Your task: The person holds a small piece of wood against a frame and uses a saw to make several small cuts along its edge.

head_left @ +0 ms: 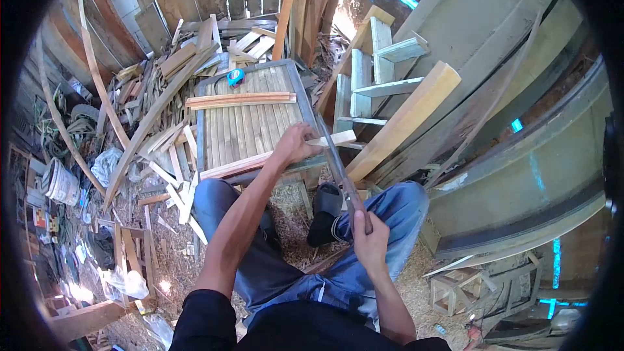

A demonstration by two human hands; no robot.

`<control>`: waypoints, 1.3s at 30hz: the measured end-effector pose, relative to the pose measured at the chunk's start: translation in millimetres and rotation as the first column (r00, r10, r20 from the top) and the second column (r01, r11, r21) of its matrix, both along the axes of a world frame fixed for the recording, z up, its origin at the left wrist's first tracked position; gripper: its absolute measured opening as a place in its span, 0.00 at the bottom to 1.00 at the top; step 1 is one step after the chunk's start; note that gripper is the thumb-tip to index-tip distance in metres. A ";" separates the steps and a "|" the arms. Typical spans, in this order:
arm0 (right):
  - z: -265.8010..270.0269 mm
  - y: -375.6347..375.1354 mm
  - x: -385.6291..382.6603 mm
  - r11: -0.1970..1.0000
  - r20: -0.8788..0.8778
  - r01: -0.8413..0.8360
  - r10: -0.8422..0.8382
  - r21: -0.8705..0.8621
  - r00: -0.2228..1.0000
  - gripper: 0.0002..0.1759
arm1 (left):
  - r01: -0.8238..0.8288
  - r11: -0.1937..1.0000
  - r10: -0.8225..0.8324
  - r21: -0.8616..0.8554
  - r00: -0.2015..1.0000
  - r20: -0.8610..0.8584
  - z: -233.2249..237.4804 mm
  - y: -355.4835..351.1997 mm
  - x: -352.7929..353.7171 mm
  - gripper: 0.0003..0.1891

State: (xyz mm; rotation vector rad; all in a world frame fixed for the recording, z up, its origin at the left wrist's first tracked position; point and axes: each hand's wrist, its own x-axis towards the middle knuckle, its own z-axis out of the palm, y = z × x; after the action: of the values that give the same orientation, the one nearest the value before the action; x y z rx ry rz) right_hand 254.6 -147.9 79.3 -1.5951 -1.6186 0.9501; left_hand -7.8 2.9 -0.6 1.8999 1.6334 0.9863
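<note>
My left hand (296,145) grips a pale wooden strip (240,166) that lies along the near edge of a slatted wooden table (224,130). The strip's end (339,138) sticks out past the table's right side. In my right hand (372,239) is the handle of a long, narrow handsaw (339,170), seen nearly edge-on. Its blade points away from me and crosses the strip just right of my left hand. Farther up the tabletop lie reddish wooden strips (240,99) and a blue tape measure (235,77).
Scrap wood (188,62) is heaped behind and left of the table. On the right, a thick plank (406,120) leans beside a pale wooden frame (377,78) and large curved panels (513,188). A white bucket (63,182) stands far left. Sawdust covers the floor.
</note>
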 end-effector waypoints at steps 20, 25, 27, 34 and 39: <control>16.6 -13.8 7.4 0.999 0.023 -0.015 0.014 0.031 1.000 0.19 | 0.036 0.994 -0.025 -0.103 0.994 0.102 -1.2 -1.1 1.1 0.19; -17.6 69.2 -48.3 0.994 -0.013 -0.028 0.029 0.110 0.999 0.22 | 0.001 0.999 0.007 -0.055 0.989 0.146 7.7 -4.8 3.5 0.16; -14.3 82.5 -56.5 0.978 0.000 -0.076 0.077 0.193 0.997 0.23 | 0.007 0.978 0.046 -0.208 0.968 0.245 12.7 -1.8 -4.6 0.15; -20.2 39.7 -39.1 0.997 -0.071 -0.034 0.039 0.075 0.997 0.23 | 0.107 0.977 -0.088 -0.183 0.990 0.109 12.4 -12.1 7.0 0.21; -8.9 40.9 -47.3 1.000 -0.083 -0.011 0.013 0.019 0.996 0.24 | 0.148 0.979 -0.136 -0.140 0.987 0.091 12.4 -7.2 3.5 0.22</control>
State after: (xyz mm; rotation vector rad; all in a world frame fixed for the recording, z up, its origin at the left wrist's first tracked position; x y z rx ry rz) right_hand 207.4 -107.0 70.4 -1.5152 -1.5771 0.9918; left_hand -4.2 -4.3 11.8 1.8262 1.4599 0.8503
